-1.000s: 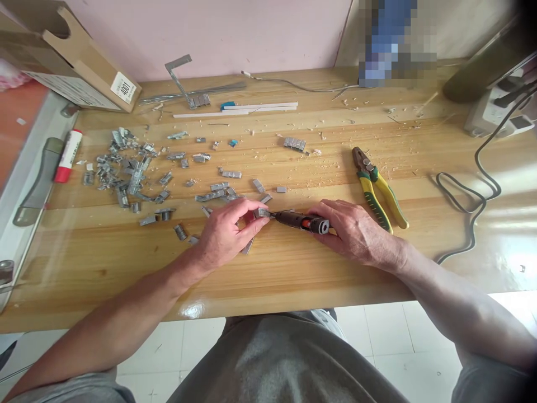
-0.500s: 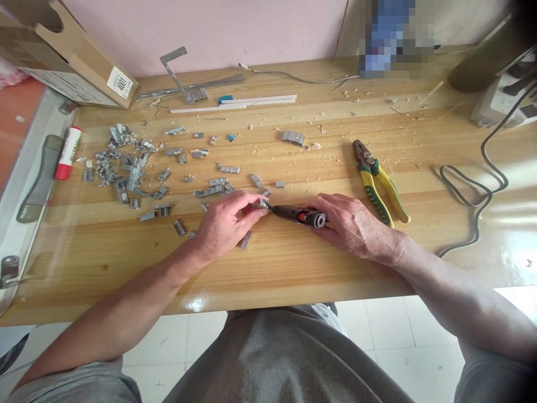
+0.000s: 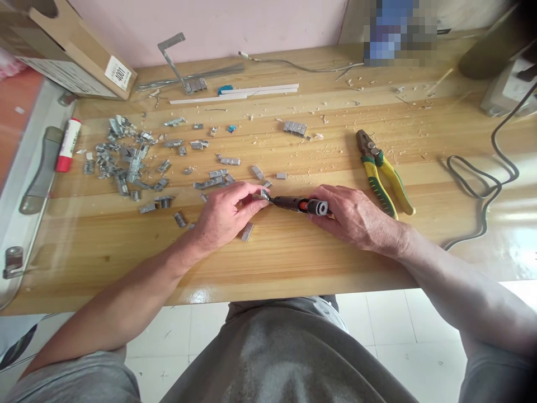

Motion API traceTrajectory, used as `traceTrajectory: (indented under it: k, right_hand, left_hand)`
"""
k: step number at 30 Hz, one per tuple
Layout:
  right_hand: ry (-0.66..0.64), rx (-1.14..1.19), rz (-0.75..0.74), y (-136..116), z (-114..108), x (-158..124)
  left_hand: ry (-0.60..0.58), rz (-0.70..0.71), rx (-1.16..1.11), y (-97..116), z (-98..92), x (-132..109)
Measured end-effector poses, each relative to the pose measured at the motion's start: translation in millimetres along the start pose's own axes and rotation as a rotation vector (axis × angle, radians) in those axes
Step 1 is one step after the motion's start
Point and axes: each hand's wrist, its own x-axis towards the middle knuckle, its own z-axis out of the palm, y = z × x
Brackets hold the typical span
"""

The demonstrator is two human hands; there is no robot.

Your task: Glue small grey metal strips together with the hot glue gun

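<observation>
tool snug in right grip

tabletop: glossy wood | held piece: shiny metal | tool: plastic-looking | carton: matt cardboard

A small workshop is occupying what is looking like an ordinary tiled room: a black cylindrical hand tool, yellow-and-green-handled metal pliers, small silver-grey metal pieces and pale crumbly shavings are sharing a glossy wooden table beside a pale pink wall.
</observation>
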Motion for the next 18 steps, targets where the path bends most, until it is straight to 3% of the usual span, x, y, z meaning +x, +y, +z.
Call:
traceTrajectory:
  k: [18]
  right_hand:
    - [-0.058,-0.017,0.064,-5.0,-1.5,-0.7]
  left_hand:
    - [-0.004,0.018,-0.017,-1.5,0.3,-0.2]
